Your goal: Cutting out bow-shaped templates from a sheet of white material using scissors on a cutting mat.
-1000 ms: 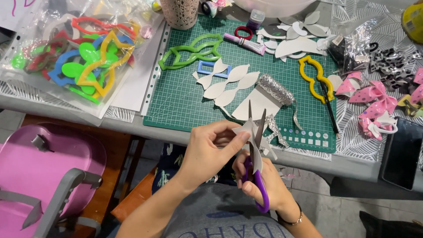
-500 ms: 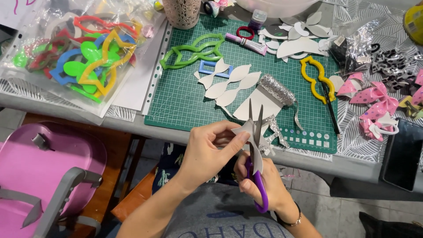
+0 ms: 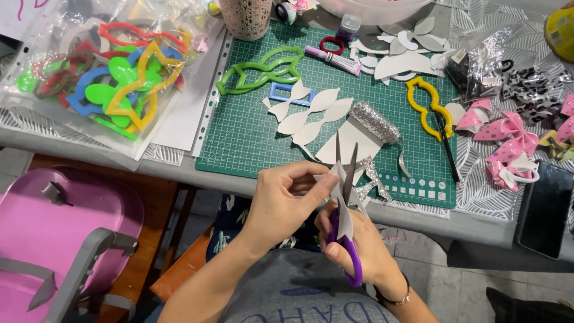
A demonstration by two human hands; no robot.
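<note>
My left hand [image 3: 284,206] pinches a small white paper piece [image 3: 335,179] just off the worktop [image 3: 179,164] edge, in front of the green cutting mat [image 3: 251,131]. My right hand [image 3: 359,245] has its fingers closed through the purple-handled scissors [image 3: 345,197], blades parted, pointing up around the piece. Step looks like mid-cut, trimming the shape. Next move probably needs a steady turn of the paper into the blades.

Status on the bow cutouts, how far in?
Done: several cut white bow shapes lie on the green mat. In hand: left hand holds a white piece while right hand works purple scissors, blades open. Left: glitter roll sits partly unrolled.
</note>
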